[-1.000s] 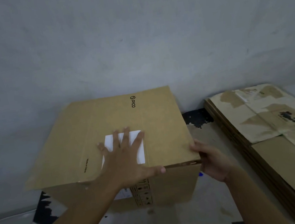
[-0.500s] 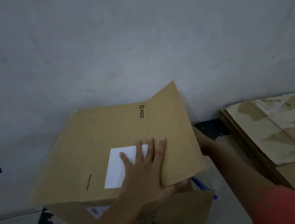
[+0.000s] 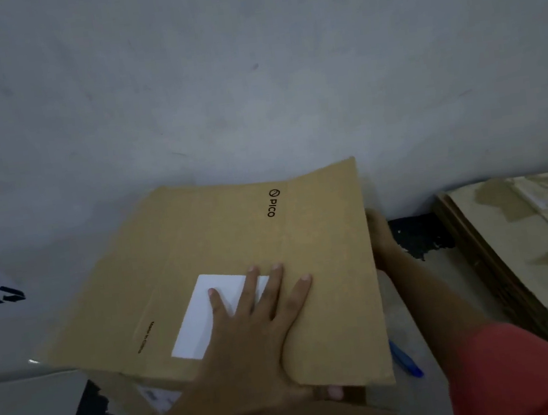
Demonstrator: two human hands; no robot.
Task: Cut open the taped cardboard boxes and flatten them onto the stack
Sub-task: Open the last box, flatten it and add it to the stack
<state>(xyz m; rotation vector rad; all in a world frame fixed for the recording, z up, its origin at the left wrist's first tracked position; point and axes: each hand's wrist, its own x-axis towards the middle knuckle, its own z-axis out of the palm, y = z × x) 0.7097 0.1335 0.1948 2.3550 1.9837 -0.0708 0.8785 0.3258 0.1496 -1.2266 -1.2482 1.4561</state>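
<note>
Box point(image 3: 222, 248), centre floor: our left hand point(image 3: 255, 323) now lies spread flat on its collapsing panel; our right hand point(image 3: 380, 239), moved to the far right edge, grip hidden. Flattening under way; stack point(image 3: 519, 246) right.

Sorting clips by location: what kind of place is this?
Probably a storeroom or packing corner, not a home room: bare grey wall, a stack of flattened cartons on the floor at right, and a brown shipping box being handled under dim light.
</note>
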